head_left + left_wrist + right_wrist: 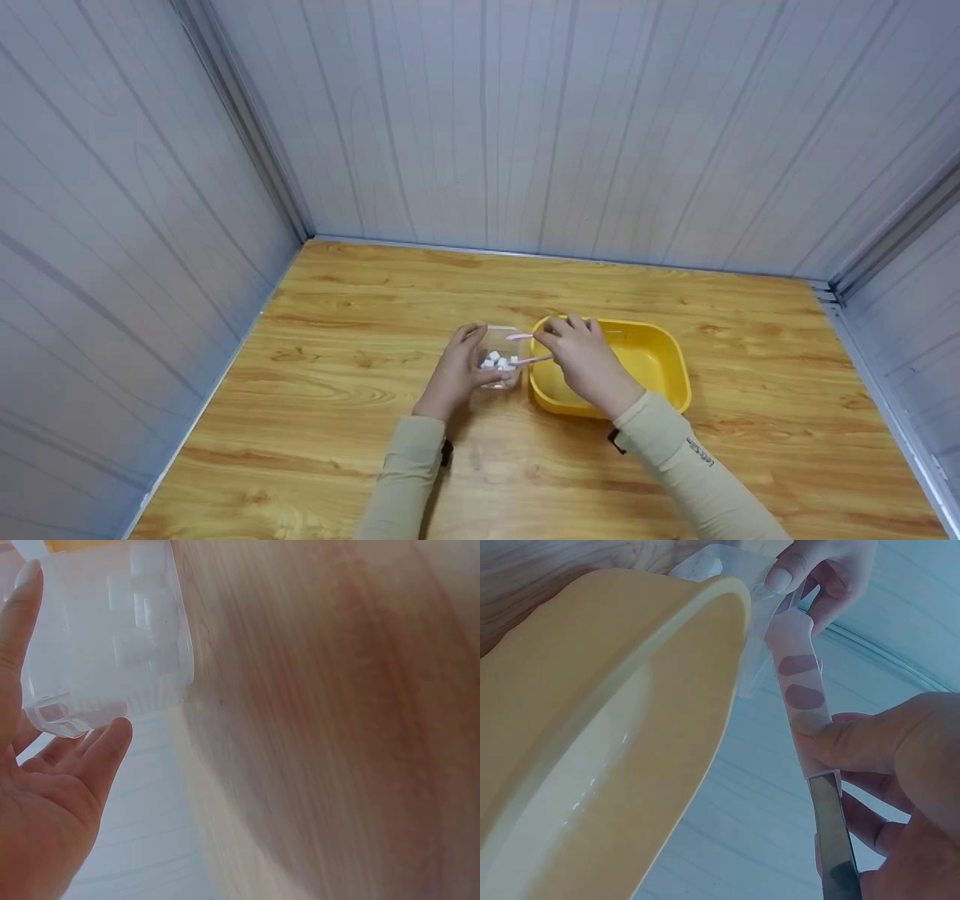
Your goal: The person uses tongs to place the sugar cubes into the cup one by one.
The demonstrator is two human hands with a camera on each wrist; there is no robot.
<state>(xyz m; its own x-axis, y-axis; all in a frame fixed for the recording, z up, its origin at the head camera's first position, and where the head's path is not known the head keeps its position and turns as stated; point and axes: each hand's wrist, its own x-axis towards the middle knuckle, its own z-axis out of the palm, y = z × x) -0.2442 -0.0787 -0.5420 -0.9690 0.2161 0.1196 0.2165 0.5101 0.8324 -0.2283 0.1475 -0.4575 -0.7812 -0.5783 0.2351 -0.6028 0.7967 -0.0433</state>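
My left hand grips a clear plastic container, thumb on one side and fingers on the other. Several small white cubes lie in its bottom. In the right wrist view, part of the left hand shows at the container's rim. My right hand holds small tongs with pink ends and a metal shank. Their two tips are spread apart and point left over the container. One cube sits close to the lower tip; whether they touch I cannot tell.
Just right of the container stands a yellow basin, beneath my right hand and wrist. Both rest on a wood-grain table. Pale panel walls enclose the table at the back and both sides.
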